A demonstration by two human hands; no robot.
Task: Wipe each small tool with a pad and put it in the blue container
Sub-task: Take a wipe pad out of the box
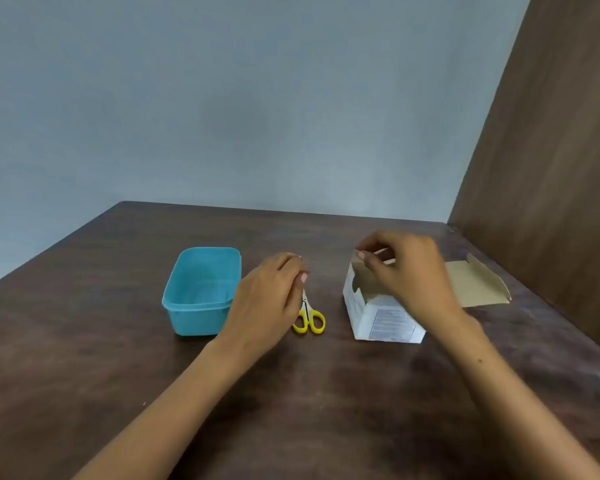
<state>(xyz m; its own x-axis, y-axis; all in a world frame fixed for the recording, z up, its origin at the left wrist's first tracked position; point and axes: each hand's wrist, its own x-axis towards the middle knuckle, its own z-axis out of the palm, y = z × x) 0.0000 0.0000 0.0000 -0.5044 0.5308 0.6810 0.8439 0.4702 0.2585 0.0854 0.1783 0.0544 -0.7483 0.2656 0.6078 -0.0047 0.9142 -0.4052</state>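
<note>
The yellow-handled scissors (309, 315) lie flat near the middle of the table (84, 358), just beside the right wall of the empty blue container (201, 291), blades pointing toward the far edge and partly hidden under the left hand (269, 297), whose fingers curl down at the blades; whether they grip cannot be told. Judged light, stiff and sharp-tipped, the scissors are best taken by the loops or closed shank. The right hand (406, 271) is curled into the mouth of the open white carton (381, 315) toward the table's right edge, apparently pinching something unseen.
</note>
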